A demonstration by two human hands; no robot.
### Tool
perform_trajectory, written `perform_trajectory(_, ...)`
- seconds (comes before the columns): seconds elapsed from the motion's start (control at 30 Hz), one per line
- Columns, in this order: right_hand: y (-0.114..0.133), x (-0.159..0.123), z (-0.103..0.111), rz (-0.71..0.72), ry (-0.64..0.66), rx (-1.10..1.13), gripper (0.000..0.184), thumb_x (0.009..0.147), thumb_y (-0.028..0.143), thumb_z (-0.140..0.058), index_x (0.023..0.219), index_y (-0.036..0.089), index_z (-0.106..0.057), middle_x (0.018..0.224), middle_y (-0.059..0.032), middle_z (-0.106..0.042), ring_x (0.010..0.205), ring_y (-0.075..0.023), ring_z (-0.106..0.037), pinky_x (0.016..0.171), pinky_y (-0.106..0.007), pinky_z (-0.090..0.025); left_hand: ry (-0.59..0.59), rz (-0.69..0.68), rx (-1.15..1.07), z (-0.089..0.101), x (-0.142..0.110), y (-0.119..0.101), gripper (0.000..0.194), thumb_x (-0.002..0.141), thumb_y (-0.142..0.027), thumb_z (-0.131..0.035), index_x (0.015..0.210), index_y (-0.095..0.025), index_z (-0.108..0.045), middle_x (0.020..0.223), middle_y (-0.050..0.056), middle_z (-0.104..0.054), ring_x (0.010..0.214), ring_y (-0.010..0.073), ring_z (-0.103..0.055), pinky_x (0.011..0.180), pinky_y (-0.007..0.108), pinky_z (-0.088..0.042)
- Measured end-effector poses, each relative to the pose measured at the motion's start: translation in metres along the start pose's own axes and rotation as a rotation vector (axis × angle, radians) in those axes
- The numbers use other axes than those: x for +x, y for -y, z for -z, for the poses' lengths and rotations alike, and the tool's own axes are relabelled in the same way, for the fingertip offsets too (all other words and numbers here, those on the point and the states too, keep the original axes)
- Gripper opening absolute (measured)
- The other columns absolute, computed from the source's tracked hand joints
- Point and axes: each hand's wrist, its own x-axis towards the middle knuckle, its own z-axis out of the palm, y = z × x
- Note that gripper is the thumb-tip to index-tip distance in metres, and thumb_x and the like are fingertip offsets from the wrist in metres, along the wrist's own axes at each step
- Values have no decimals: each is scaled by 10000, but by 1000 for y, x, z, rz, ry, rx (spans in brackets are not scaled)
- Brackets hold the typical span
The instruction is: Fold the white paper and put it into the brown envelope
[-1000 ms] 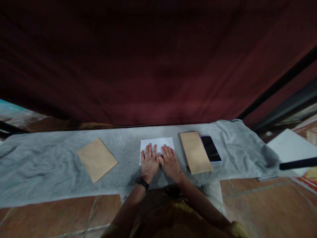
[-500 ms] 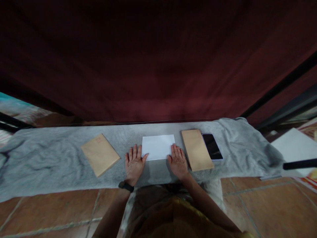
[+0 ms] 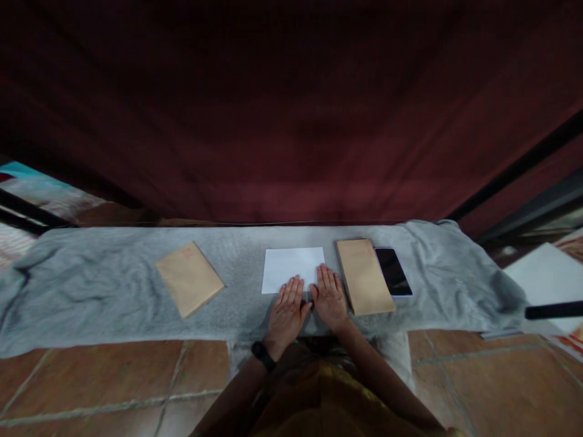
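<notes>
A white sheet of paper (image 3: 288, 266) lies flat on the grey cloth (image 3: 246, 243) in front of me. My left hand (image 3: 286, 311), with a dark band on its wrist, rests palm down, fingertips over the paper's lower edge. At the paper's lower right corner lies my right hand (image 3: 330, 298), also flat, its fingers stretched out. Both hands are open and grip nothing; their thumbs are close together. Just right of my right hand is a stack of brown envelopes (image 3: 365, 276). Farther left, another brown envelope (image 3: 190, 279) lies at an angle, with faint reddish print.
A phone (image 3: 393, 271) with a dark screen lies beside the right-hand stack. Behind the cloth hangs a dark red curtain (image 3: 291, 152). Dark bars and white paper (image 3: 549, 276) are at the far right. Terracotta tiles (image 3: 113, 376) show below.
My left hand has slid right, from the paper's lower left corner to the middle of its lower edge. My right hand stays at about the same place.
</notes>
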Motion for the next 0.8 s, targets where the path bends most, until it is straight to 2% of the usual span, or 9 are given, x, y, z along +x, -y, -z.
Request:
perform_trajectory(0.17,0,-1,1,-12,-29,51,564,1064,310,-357,1571,63,-342,1579,-184,-440,1476,-288,-385,1203,-501,-299,-19,53,38,11,-24,33,643,1052,-452,-355,1582,-91,-315,1625,158,-372,1535,248,-297,1243,459,-321)
perform_trajectory(0.33,13,5,9,-56,-48,98,576,1053,290,-376,1578,58,-325,1574,-212,-431,1475,-321,-390,1214,-580,-262,-10,92,60,13,-32,42,661,1042,-461,-368,1575,-71,-331,1624,187,-363,1536,274,-292,1234,475,-329)
perform_trajectory(0.5,46,2,13,224,78,217,528,1067,327,-376,1555,129,-401,1595,-113,-433,1495,-217,-375,1248,-438,-285,18,55,59,15,-30,42,579,1011,-302,-402,1573,-167,-376,1651,151,-326,1545,283,-264,1227,500,-327)
perform_trajectory(0.57,51,-3,12,261,91,221,553,1065,377,-402,1561,132,-387,1597,-115,-430,1495,-208,-373,1252,-429,-284,20,44,51,17,-30,43,577,997,-255,-398,1570,-185,-387,1652,136,-331,1544,274,-269,1225,492,-332)
perform_trajectory(0.67,43,-11,9,242,78,195,615,1059,417,-414,1579,98,-334,1611,-149,-395,1511,-230,-342,1245,-445,-296,23,39,49,20,-32,46,557,1017,-271,-366,1565,-179,-393,1649,132,-338,1541,261,-281,1228,479,-327)
perform_trajectory(0.8,19,-20,9,174,59,154,631,1062,433,-392,1577,74,-329,1601,-168,-411,1506,-255,-352,1225,-453,-312,5,55,60,20,-40,54,578,1040,-351,-335,1569,-120,-368,1630,155,-365,1530,258,-313,1231,473,-326)
